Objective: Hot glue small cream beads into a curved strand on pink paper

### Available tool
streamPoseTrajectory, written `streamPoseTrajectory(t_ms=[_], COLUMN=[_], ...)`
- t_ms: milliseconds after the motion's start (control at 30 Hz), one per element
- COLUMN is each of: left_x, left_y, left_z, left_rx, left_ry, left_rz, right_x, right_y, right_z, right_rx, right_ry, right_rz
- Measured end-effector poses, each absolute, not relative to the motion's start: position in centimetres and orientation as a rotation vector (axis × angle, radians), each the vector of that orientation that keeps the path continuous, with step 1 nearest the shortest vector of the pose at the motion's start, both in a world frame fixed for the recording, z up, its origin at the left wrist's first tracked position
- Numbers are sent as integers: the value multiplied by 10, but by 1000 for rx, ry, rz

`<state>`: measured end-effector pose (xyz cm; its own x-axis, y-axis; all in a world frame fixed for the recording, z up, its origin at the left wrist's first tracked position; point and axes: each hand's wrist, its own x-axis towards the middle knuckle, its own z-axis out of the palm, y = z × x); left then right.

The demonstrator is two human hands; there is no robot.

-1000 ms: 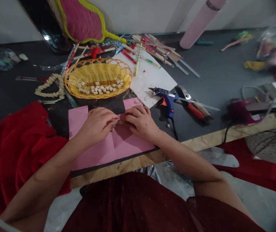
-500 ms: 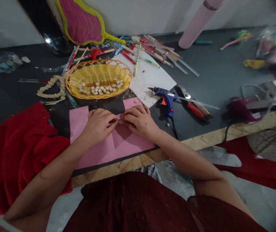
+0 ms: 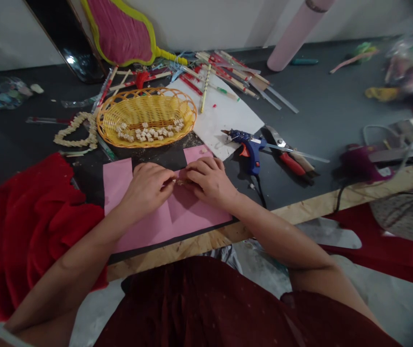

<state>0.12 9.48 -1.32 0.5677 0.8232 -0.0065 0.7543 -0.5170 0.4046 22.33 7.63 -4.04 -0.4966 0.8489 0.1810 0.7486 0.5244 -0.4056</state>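
Note:
Over a pink sheet of paper, my left hand and my right hand come close together, fingers curled and pinching. Between their fingertips shows a short row of small pale pieces, both ends covered by the fingers. It resembles the little wooden cubes lying in the yellow woven basket just beyond. Left of the basket lies a heart-shaped outline made of similar pale pieces. A blue glue gun with a clear glue stick rests to the right of my right hand.
Pliers lie beside the glue gun. Wooden sticks and glue sticks are scattered behind on white paper. A pink bottle stands by the wall. Red cloth covers the left front; a purple tool sits right.
Both hands stay almost in place, still pinching the small row of pieces. The camera view has shifted very slightly; the objects on the table have not moved.

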Motion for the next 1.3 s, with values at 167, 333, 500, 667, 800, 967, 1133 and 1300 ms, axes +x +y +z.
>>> streamPoseTrajectory(t_ms=[167,333,500,667,800,967,1133,1300], left_x=[4,9,9,6,7,8,7,5], left_y=[93,94,93,90,87,87,88,91], left_z=[-15,-8,-2,-4,-8,-8,-4,6], left_rx=[2446,2397,2387,2437,2472,2464,2451,2445], left_ry=[1286,1340,1383,1372,1380,1375,1364,1352], left_rz=[257,169,115,107,105,84,51,8], right_x=[224,225,225,225,225,225,226,237], right_y=[76,77,77,77,77,78,78,81], right_z=[-42,-44,-44,-45,-46,-45,-43,-44], right_rx=[-1313,-1304,-1299,-1291,-1284,-1277,-1270,-1186], right_ry=[-2421,-2437,-2431,-2416,-2404,-2394,-2395,-2363], right_rz=[377,371,367,365,359,381,424,508])
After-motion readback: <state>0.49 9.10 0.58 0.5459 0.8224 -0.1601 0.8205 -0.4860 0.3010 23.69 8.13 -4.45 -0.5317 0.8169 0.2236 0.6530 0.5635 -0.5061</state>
